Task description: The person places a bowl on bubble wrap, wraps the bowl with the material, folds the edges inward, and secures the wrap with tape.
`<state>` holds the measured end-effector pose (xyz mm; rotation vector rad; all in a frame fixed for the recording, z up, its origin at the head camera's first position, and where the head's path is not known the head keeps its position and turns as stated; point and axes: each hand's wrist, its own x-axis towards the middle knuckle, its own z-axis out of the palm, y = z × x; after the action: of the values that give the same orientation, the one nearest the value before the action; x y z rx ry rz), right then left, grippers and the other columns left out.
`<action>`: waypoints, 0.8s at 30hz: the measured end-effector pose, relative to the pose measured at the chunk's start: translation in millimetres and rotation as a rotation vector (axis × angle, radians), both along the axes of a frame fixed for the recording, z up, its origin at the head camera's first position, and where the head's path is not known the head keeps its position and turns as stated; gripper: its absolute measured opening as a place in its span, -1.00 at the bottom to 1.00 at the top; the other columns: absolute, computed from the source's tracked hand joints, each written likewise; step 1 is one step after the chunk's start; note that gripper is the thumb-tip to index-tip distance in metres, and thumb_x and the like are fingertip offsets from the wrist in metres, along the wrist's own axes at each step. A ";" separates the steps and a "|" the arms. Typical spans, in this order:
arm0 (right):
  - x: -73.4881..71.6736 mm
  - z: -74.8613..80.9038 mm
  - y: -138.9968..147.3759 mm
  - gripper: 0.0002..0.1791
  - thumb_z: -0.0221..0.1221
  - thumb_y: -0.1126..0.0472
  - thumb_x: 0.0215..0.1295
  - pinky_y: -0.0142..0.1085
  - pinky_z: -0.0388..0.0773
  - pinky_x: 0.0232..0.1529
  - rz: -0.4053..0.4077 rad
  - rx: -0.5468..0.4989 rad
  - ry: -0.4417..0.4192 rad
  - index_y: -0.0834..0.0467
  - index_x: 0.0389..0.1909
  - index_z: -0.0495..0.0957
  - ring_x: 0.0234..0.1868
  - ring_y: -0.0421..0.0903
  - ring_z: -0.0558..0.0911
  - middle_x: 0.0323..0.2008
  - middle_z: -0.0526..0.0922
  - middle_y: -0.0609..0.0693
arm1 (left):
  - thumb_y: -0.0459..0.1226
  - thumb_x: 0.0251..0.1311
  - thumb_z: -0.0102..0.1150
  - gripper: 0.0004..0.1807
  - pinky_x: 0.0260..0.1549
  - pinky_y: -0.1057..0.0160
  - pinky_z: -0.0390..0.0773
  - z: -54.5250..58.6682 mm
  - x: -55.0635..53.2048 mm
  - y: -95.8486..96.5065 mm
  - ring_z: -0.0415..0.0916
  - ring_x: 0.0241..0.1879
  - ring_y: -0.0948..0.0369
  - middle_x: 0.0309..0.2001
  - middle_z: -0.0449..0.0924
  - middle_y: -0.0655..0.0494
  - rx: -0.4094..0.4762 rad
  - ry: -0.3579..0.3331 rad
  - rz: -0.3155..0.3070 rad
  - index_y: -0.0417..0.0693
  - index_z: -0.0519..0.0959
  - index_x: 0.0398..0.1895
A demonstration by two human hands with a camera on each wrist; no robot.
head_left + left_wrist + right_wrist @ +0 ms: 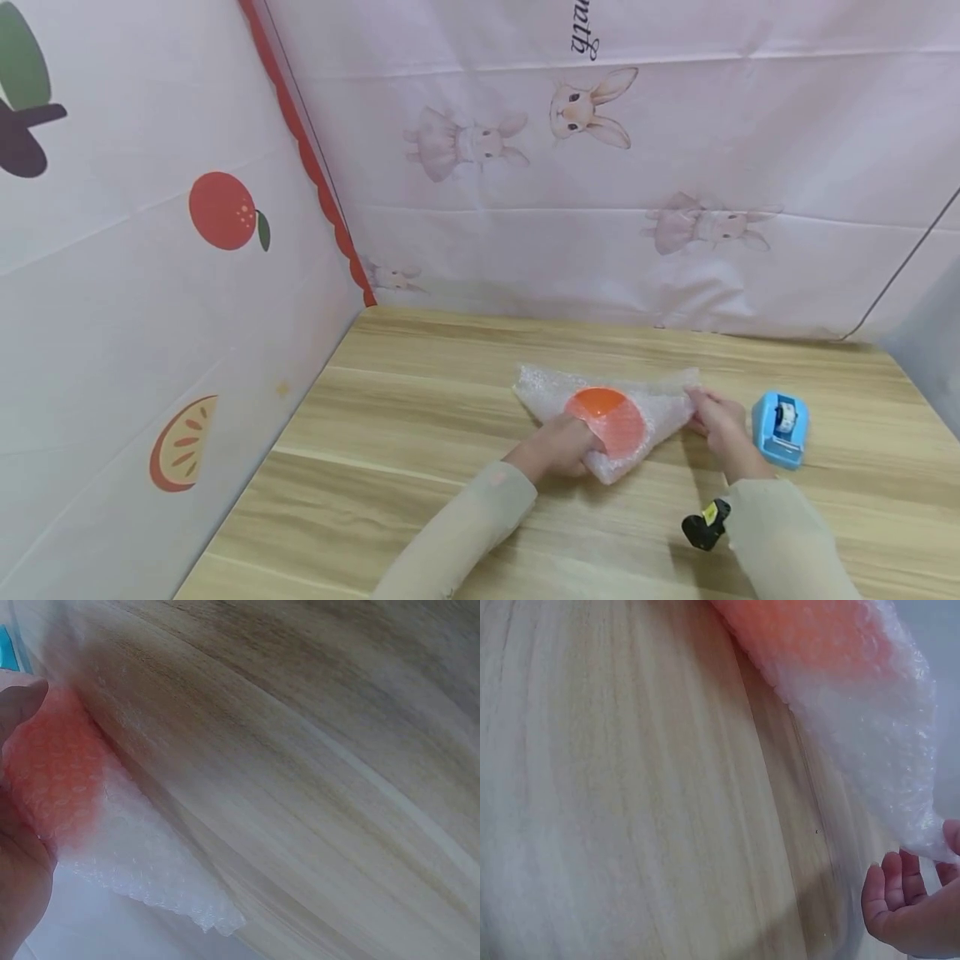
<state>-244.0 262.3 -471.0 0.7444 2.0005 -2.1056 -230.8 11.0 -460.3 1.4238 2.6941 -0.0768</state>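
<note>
In the head view a round orange bowl (598, 402) lies in a sheet of bubble wrap (542, 385). One layer is folded over its near part, and the far part of its orange surface is uncovered. My left hand (561, 446) grips the wrapped bowl at its near left side; in the left wrist view the thumb (22, 705) lies over the wrap, while the other fingers are largely hidden. At the sheet's right end, my right hand (718, 421) pinches a corner, drawn out to a point. The right wrist view shows that corner between thumb and fingers (913, 881).
A blue tape dispenser (780, 429) with a roll of tape stands just right of my right hand. Near the right sleeve is a small black device (703, 529) with a yellow label. Printed cloth walls (480, 275) border the wooden table (390, 400) behind and at left.
</note>
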 end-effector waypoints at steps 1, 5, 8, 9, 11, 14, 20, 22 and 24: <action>0.2 0.3 -0.5 -0.28 0.01 0.06 0.31 -0.51 0.56 -0.38 -0.014 0.025 -0.001 0.38 0.35 0.04 -0.53 -0.43 0.51 -0.60 0.43 -0.35 | -0.27 -0.03 0.26 -0.76 -0.26 0.51 0.43 -0.1 0.2 0.1 0.37 -0.46 0.44 -0.34 0.66 0.39 0.000 0.000 0.000 0.19 0.68 -0.24; 1.1 2.5 -1.0 -0.28 0.01 0.02 0.31 -0.51 0.56 -0.36 -0.039 0.073 -0.001 0.38 0.34 0.09 -0.52 -0.44 0.49 -0.52 0.47 -0.28 | -0.26 -0.02 0.25 -0.77 -0.24 0.51 0.43 0.0 1.1 0.8 0.39 -0.45 0.44 -0.35 0.66 0.39 -0.007 -0.001 0.004 0.19 0.68 -0.25; 2.1 5.2 -1.8 -0.28 -0.01 0.00 0.32 -0.51 0.56 -0.34 -0.039 0.091 0.008 0.36 0.35 0.09 -0.51 -0.46 0.47 -0.35 0.52 -0.14 | -0.26 -0.01 0.25 -0.77 -0.26 0.51 0.43 0.5 2.1 2.3 0.38 -0.45 0.43 -0.35 0.65 0.40 -0.016 -0.007 0.014 0.19 0.67 -0.24; 2.3 6.3 -2.6 -0.29 -0.03 -0.01 0.33 -0.52 0.57 -0.33 -0.029 0.115 0.017 0.35 0.35 0.10 -0.51 -0.48 0.47 -0.24 0.55 -0.02 | -0.26 -0.01 0.25 -0.77 -0.26 0.51 0.43 0.9 2.5 2.5 0.38 -0.45 0.43 -0.34 0.65 0.40 -0.020 -0.010 0.018 0.20 0.67 -0.24; 2.3 9.0 -5.6 -0.30 -0.04 -0.02 0.33 -0.52 0.58 -0.32 -0.019 0.167 0.042 0.35 0.33 0.13 -0.52 -0.51 0.46 0.00 0.49 0.20 | -0.27 0.00 0.25 -0.77 -0.27 0.52 0.42 1.2 2.6 3.1 0.37 -0.45 0.43 -0.34 0.65 0.40 -0.023 -0.014 0.024 0.20 0.67 -0.23; 1.6 15.0 -12.5 -0.34 -0.03 -0.03 0.32 -0.53 0.58 -0.33 -0.019 0.264 0.087 0.35 0.28 0.24 -0.52 -0.56 0.43 0.25 0.29 0.31 | -0.27 0.01 0.25 -0.79 -0.34 0.52 0.40 2.0 2.3 3.4 0.36 -0.47 0.40 -0.37 0.64 0.38 -0.019 -0.025 0.029 0.18 0.67 -0.25; 1.7 27.9 -25.8 -0.44 0.06 0.05 0.27 -0.55 0.57 -0.37 -0.080 0.294 0.155 0.35 0.17 0.39 -0.49 -0.57 0.45 -0.24 0.62 -0.18 | -0.27 0.04 0.23 -0.88 -0.41 0.50 0.34 2.6 1.7 3.4 0.30 -0.50 0.36 -0.49 0.56 0.35 -0.018 -0.019 0.025 0.15 0.67 -0.35; 2.3 31.1 -29.3 -0.47 0.10 0.08 0.24 -0.55 0.56 -0.40 -0.107 0.290 0.176 0.38 0.12 0.43 -0.49 -0.57 0.46 -0.42 0.56 -0.37 | -0.27 0.05 0.23 -0.90 -0.41 0.50 0.34 2.6 1.7 3.7 0.29 -0.50 0.35 -0.50 0.55 0.35 -0.020 -0.016 0.026 0.15 0.66 -0.37; 3.2 34.4 -32.8 -0.48 0.13 0.10 0.22 -0.56 0.55 -0.42 -0.125 0.294 0.184 0.38 0.09 0.45 -0.51 -0.56 0.45 -0.49 0.52 -0.45 | -0.27 0.05 0.23 -0.91 -0.42 0.49 0.34 3.0 1.8 3.9 0.29 -0.51 0.35 -0.51 0.53 0.35 -0.017 -0.019 0.026 0.14 0.66 -0.39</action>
<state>-240.8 229.5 -436.6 0.7615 2.4601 -2.0350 -229.0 14.9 -457.3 1.3778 2.6890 -0.0830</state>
